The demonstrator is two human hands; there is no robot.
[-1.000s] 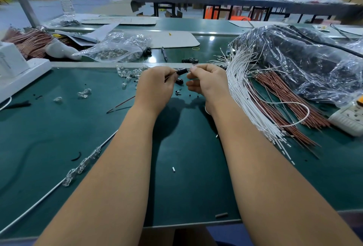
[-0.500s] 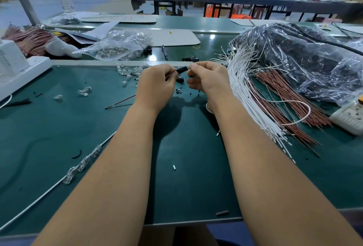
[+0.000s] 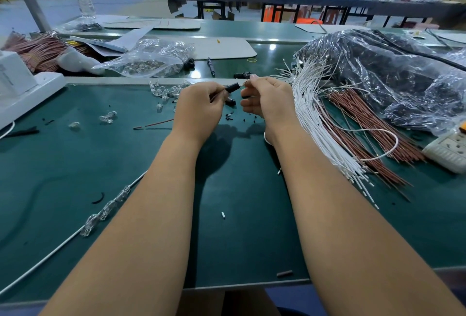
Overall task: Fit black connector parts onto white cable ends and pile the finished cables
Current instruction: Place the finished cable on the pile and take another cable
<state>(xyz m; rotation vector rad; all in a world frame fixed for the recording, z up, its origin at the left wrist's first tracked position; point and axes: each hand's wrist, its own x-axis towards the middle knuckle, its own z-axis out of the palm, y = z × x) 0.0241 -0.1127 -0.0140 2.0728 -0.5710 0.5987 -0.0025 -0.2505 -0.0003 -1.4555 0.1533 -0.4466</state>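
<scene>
both forearms run up from the bottom edge of the frame over the green mat (image 3: 234, 235), meeting just above centre. the step in hand looks like the fitting itself: one connector being joined to one cable end, not yet piled.

the left hand (image 3: 199, 109) has its fingers curled and pinched on a black connector part (image 3: 232, 87), which sticks out to the right of the fingertips, angled slightly upward. the right hand (image 3: 267, 100) is curled too, thumb and forefinger pressed together on what seems to be the thin end of a white cable (image 3: 373, 158); that cable loops out at right of centre. the tip sits right at the connector's mouth, but whether it has gone in is too small to tell.

the next move likely calls for a straight push along the connector's axis, with the wire gripped close to its tip so it does not buckle.

a second black part (image 3: 230, 101) lies on the mat just below the hands. to the right, the white cable bundle (image 3: 317, 124) fans from centre right toward upper right.
</scene>
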